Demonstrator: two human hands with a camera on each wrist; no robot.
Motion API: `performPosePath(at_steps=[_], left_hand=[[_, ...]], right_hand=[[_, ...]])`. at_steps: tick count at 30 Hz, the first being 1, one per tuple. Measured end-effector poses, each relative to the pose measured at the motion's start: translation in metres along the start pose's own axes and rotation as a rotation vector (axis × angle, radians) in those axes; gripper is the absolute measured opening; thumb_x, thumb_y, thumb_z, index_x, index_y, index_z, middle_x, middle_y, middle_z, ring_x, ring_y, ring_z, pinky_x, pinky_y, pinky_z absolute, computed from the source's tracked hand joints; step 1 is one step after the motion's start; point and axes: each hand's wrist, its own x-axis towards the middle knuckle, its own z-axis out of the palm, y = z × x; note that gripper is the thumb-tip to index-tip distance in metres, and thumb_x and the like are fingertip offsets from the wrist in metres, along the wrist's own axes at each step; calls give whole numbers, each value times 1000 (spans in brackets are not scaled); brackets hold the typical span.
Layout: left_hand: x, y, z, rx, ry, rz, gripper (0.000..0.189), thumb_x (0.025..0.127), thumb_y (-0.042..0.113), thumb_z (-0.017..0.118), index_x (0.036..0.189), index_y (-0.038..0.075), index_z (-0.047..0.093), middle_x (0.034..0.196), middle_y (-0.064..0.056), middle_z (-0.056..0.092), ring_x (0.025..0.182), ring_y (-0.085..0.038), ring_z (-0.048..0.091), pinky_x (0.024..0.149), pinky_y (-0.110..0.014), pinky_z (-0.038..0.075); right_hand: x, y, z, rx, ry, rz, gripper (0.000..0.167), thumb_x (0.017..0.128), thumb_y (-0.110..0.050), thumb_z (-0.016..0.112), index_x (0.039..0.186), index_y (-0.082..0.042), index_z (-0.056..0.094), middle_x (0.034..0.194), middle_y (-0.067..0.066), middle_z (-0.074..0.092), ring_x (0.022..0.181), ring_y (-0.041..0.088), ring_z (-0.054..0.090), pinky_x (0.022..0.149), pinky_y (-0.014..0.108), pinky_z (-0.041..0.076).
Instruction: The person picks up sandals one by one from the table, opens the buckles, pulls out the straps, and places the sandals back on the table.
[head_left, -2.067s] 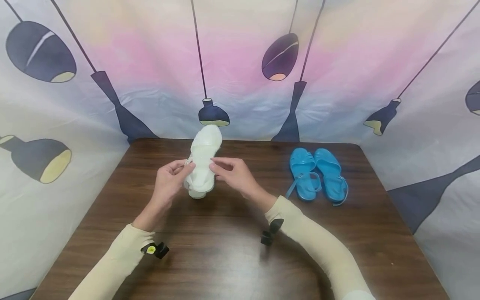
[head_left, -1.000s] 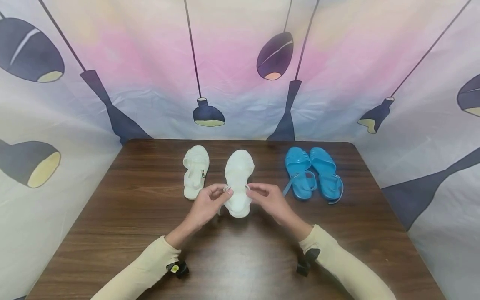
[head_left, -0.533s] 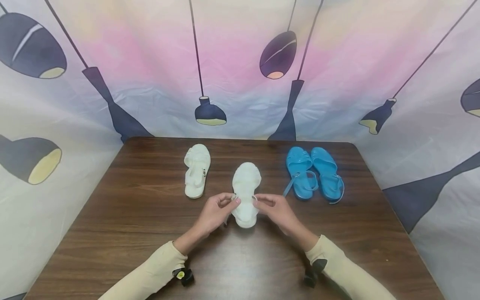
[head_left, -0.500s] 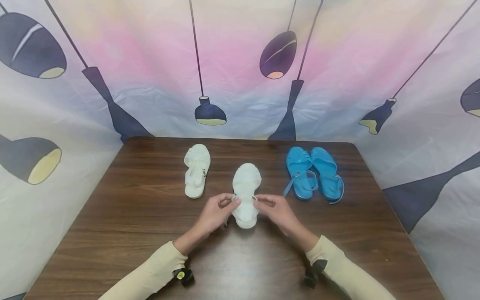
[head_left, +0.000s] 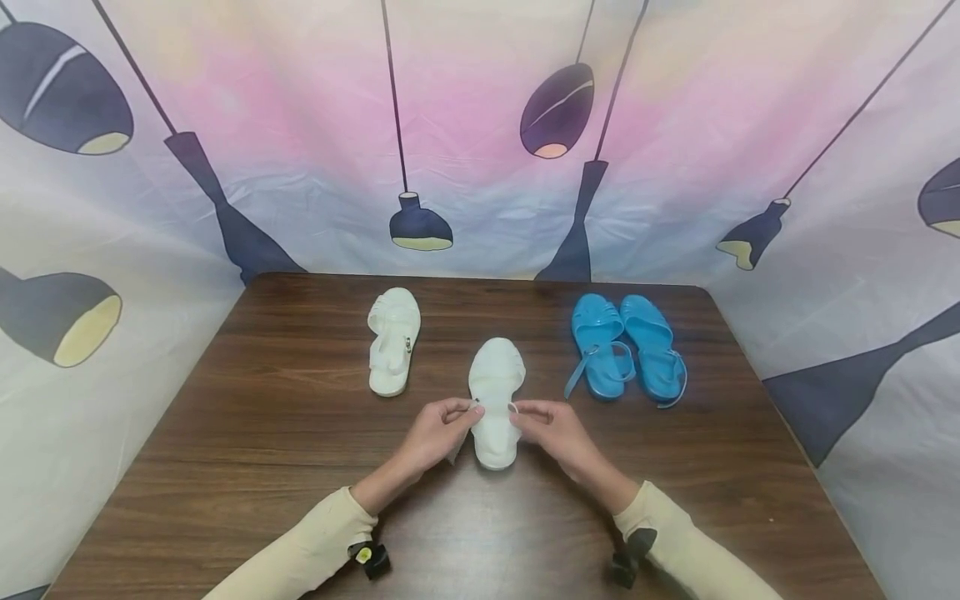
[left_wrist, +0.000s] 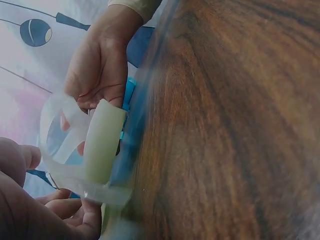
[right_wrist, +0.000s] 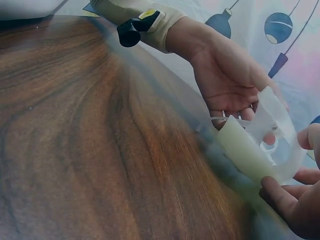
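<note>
Near the middle of the table, a translucent white sandal (head_left: pixel 497 375) is held a little above the wood, toe pointing away. My left hand (head_left: pixel 437 433) pinches its side strap between thumb and fingers. On the opposite side, my right hand (head_left: pixel 561 435) pinches the other edge near the strap. The wrist views show the heel end of this white sandal (left_wrist: pixel 102 145) from behind, with its ankle strap standing up in a loop. Farther back to the left, a second white sandal (head_left: pixel 393 342) lies sole down with its small buckle on the right side.
A pair of blue sandals (head_left: pixel 600 333) lies side by side at the back right of the brown wooden table (head_left: pixel 262 400). Behind it hangs a cloth backdrop (head_left: pixel 480 150) printed with lamps. Each sleeve carries a small black camera (head_left: pixel 375 562).
Two seconds ago both hands were at the left, over the first white sandal's spot. Since then they have brought the second sandal right and towards me, and it now sits slightly lower in view.
</note>
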Motion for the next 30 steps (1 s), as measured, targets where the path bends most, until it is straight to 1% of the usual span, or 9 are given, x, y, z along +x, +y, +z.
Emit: performPosePath(at_steps=[3,6,10,13,17,19,22,26,30], left_hand=[[-1,-1,-1,20,-7,-4,40,101,34,65,122,1,70,120,-14,73,116,-27,67,100,-49,52],[-2,-3,-2,30,-25,-9,39,101,34,65,123,1,70,123,-14,71,119,-29,65,101,-50,52],[-5,-5,-5,25,-47,-8,36,101,30,65,123,1,69,125,-15,71,120,-29,65,101,-48,52],[-5,-5,-6,12,-63,1,35,100,25,66,124,1,68,125,-16,70,120,-30,65,99,-45,54],[-5,-5,-8,2,-74,-4,39,99,22,67,130,-1,63,129,-18,68,122,-32,64,99,-44,54],[-5,-5,-9,2,-75,-17,43,98,23,68,132,-2,60,130,-17,66,123,-32,62,101,-46,52],[-5,-6,-12,12,-78,-28,45,98,22,68,134,-2,58,131,-16,66,121,-31,63,101,-46,52],[-6,-8,-16,18,-100,-38,44,98,19,68,134,-3,57,127,-15,68,112,-26,65,89,-40,56],[-7,-11,-20,19,-125,-47,42,97,18,67,132,-4,58,116,-14,71,98,-21,67,78,-36,58]], right_hand=[[2,1,0,-19,1,-4,44,96,-29,73,130,0,67,129,18,68,115,28,69,92,38,58],[3,0,-1,-42,-5,-10,42,97,-28,72,129,-1,67,132,18,67,118,29,67,92,39,58],[7,-7,-3,-87,6,-10,40,97,-28,72,129,-4,68,133,16,66,114,29,69,93,41,58],[11,-18,-5,-204,37,-55,37,96,-31,73,127,-11,71,131,9,69,112,26,70,95,43,57],[18,-31,-4,-431,39,-171,35,94,-38,74,124,-19,74,128,1,71,119,23,66,97,46,56],[23,-34,-2,-521,8,-217,34,94,-40,74,123,-21,75,126,-1,72,120,22,65,95,45,56],[30,-35,3,-602,-71,-261,36,94,-41,73,123,-20,74,119,0,74,110,20,69,88,41,59],[38,-36,10,-659,-168,-293,37,94,-43,73,122,-18,74,114,-2,75,100,16,72,82,35,60],[43,-37,15,-686,-238,-334,34,94,-39,73,118,-15,76,111,-4,75,98,14,71,83,33,59]])
